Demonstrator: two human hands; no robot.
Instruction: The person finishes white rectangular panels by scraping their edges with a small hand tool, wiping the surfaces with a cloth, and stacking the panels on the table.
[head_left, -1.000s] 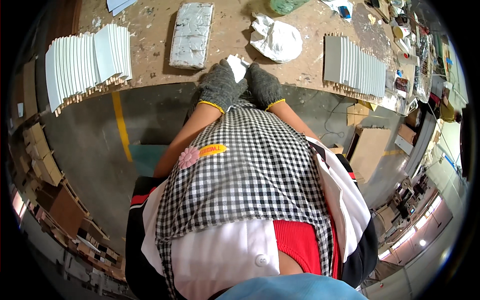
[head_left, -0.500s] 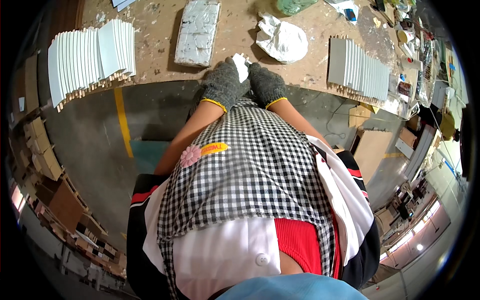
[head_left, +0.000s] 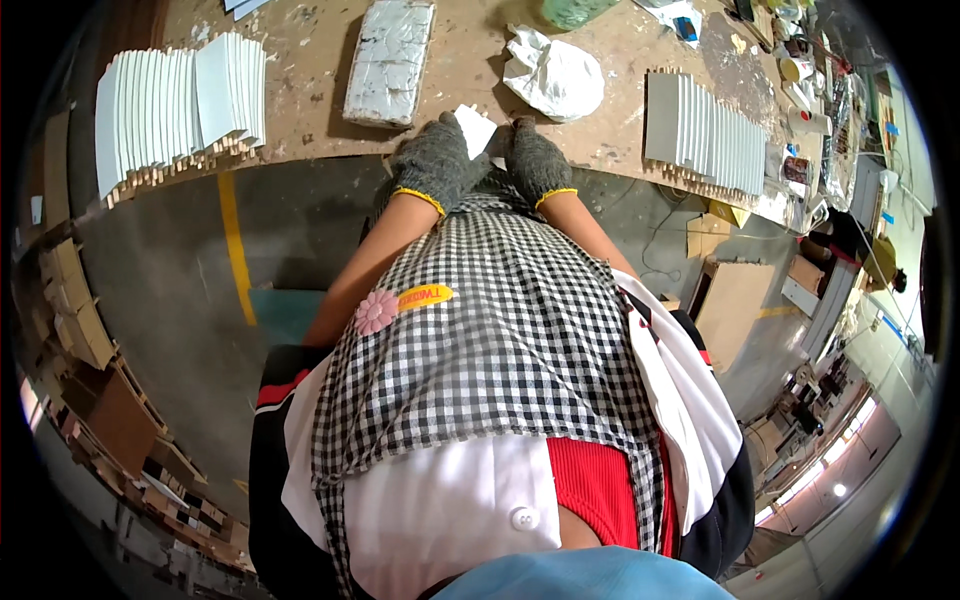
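Note:
Both my hands wear dark grey knit gloves with yellow cuffs and meet at the table's front edge. My left hand point(head_left: 437, 162) is closed on a small flat white piece point(head_left: 475, 130), which sticks out past the fingers. Just right of it, my right hand point(head_left: 539, 163) has its fingers curled in; a dark edge shows beside them, but what it holds is hidden. Beyond the hands lie a flat block wrapped in white point(head_left: 388, 65) on the left and a crumpled white cloth or bag point(head_left: 553, 75) on the right.
White panels with wooden pegs stand in a row point(head_left: 180, 115) at the table's left, with another row point(head_left: 703, 135) at the right. Paint spots mark the brown tabletop point(head_left: 300, 85). Cups and clutter point(head_left: 805, 120) crowd the far right. A green translucent item point(head_left: 575, 10) sits at the back.
The white piece is turned and shows more of its flat face. My hands have moved slightly apart at the fingertips. The whole view has shifted a little.

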